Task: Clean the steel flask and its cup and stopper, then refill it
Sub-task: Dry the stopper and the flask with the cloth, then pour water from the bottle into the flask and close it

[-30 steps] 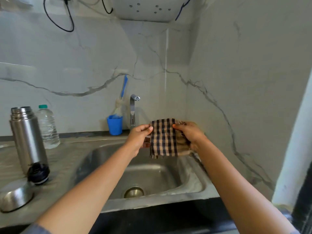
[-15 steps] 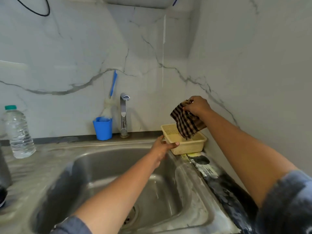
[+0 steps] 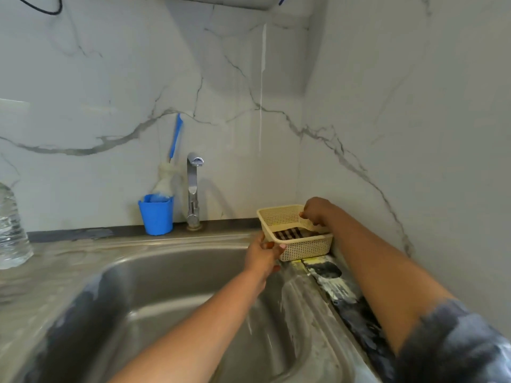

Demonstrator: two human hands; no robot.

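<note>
The steel flask, its cup and its stopper are out of view. A cream plastic basket (image 3: 304, 248) stands on the sink's back right corner. A brown checked cloth (image 3: 289, 233) lies in its bottom. My left hand (image 3: 261, 257) grips the basket's front left corner, thumb on the rim. My right hand (image 3: 318, 212) reaches down into the basket from its right side, fingers curled just above the cloth. The basket wall hides the fingertips, so I cannot tell if they still pinch the cloth.
The steel sink basin (image 3: 166, 313) fills the foreground, with the tap (image 3: 192, 189) behind it. A blue cup (image 3: 156, 215) holding a brush stands left of the tap. A clear water bottle (image 3: 9, 230) stands at the left edge. Marble walls close off the back and right.
My right hand came down from above the basket and lowered the cloth into it. My left hand kept its hold on the basket's corner. The view shifted right, losing the flask.
</note>
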